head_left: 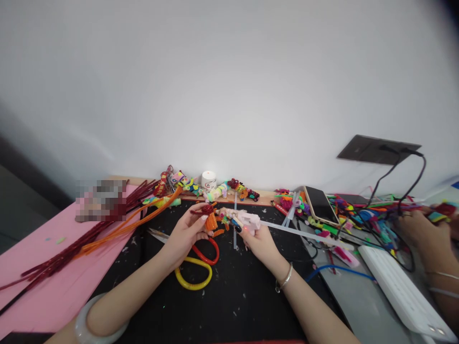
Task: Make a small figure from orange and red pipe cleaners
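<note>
My left hand (186, 231) is closed on a small orange and dark red pipe-cleaner figure (210, 217), held just above the black mat (229, 296). My right hand (260, 241) grips a pale pink glue gun (249, 220) with a clear glue stick (304, 233) trailing out to the right. The gun's nozzle points left, almost touching the figure. A silver bracelet sits on my right wrist and a pale bangle on my left forearm.
Scissors with red and yellow handles (195, 267) lie under my hands. Red and orange pipe cleaners (89, 239) spread over a pink sheet (43, 296) at left. Small craft figures (215, 188), a phone (320, 204), a white power strip (398, 286) and another person's hands (426, 229) are at right.
</note>
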`<act>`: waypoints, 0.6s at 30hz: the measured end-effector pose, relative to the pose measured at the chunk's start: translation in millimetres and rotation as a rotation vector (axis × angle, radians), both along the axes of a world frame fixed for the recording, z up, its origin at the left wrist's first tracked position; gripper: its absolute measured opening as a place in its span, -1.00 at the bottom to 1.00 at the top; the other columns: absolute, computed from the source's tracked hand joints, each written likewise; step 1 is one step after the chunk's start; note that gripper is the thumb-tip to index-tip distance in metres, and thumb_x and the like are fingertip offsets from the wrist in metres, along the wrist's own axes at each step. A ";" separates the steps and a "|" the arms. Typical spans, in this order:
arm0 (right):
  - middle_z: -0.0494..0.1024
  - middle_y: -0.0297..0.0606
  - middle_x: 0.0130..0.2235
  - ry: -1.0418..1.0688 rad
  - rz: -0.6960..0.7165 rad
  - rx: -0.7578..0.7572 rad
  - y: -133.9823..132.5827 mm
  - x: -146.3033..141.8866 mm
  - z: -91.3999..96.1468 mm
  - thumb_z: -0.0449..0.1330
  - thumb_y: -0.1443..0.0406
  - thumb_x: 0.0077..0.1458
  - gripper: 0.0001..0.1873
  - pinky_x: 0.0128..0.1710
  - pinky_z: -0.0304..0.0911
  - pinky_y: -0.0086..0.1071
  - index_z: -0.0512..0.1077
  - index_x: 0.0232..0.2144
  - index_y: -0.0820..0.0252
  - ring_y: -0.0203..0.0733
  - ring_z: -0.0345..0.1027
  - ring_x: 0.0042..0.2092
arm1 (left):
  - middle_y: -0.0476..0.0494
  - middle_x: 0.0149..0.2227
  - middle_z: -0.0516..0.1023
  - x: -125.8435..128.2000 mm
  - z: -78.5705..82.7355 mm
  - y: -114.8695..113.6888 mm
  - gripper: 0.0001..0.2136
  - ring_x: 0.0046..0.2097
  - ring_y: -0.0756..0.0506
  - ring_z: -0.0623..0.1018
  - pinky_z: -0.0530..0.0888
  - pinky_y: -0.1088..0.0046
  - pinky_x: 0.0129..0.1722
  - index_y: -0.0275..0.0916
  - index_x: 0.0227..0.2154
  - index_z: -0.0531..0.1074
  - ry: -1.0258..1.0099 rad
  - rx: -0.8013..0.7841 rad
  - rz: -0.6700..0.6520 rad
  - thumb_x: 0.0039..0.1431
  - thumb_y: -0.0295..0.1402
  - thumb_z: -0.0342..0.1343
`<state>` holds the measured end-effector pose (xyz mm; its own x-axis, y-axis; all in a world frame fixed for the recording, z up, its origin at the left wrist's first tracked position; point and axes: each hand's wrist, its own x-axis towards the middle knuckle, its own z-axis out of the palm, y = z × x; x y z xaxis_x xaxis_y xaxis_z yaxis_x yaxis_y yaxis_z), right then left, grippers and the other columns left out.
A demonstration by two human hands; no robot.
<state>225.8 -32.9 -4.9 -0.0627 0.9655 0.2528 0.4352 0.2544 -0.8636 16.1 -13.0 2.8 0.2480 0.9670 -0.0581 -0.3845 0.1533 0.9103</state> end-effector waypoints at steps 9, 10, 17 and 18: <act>0.51 -0.21 -0.21 -0.534 -0.248 0.047 3.8 10.8 12.0 0.12 0.32 0.02 -0.76 -0.26 0.18 -0.40 0.40 -0.20 0.18 -0.16 0.37 -0.25 | -0.04 -0.18 0.43 -0.5 1.2 -1.3 -0.60 -0.45 0.06 0.52 0.48 0.50 -0.41 -0.11 -0.03 0.30 0.084 0.049 0.020 0.06 -0.21 0.18; 0.50 -0.18 -0.16 -0.579 -0.270 0.049 4.5 12.4 11.3 0.12 0.35 0.00 -0.70 -0.21 0.18 -0.38 0.38 -0.15 0.19 -0.13 0.35 -0.19 | -0.04 -0.16 0.43 -0.4 1.7 -1.6 -0.61 -0.45 0.06 0.53 0.48 0.51 -0.42 -0.11 -0.03 0.30 0.092 0.057 0.019 0.06 -0.22 0.17; 0.45 -0.10 -0.10 -0.815 -0.360 -0.043 6.4 14.3 1.8 0.11 0.39 -0.08 -0.51 -0.12 0.12 -0.18 0.35 -0.02 0.21 0.07 0.18 -0.07 | -0.08 -0.13 0.43 1.5 7.7 -3.9 -0.61 -0.45 0.05 0.51 0.47 0.50 -0.42 -0.15 -0.07 0.29 0.171 0.089 0.008 0.03 -0.25 0.20; 0.44 -0.09 -0.08 -0.817 -0.364 -0.056 5.9 13.5 1.3 0.11 0.40 -0.09 -0.49 -0.12 0.12 -0.16 0.34 -0.01 0.20 0.09 0.17 -0.06 | -0.07 -0.15 0.43 1.5 7.6 -4.1 -0.62 -0.44 0.05 0.51 0.47 0.50 -0.41 -0.15 -0.06 0.29 0.180 0.101 -0.003 0.04 -0.26 0.19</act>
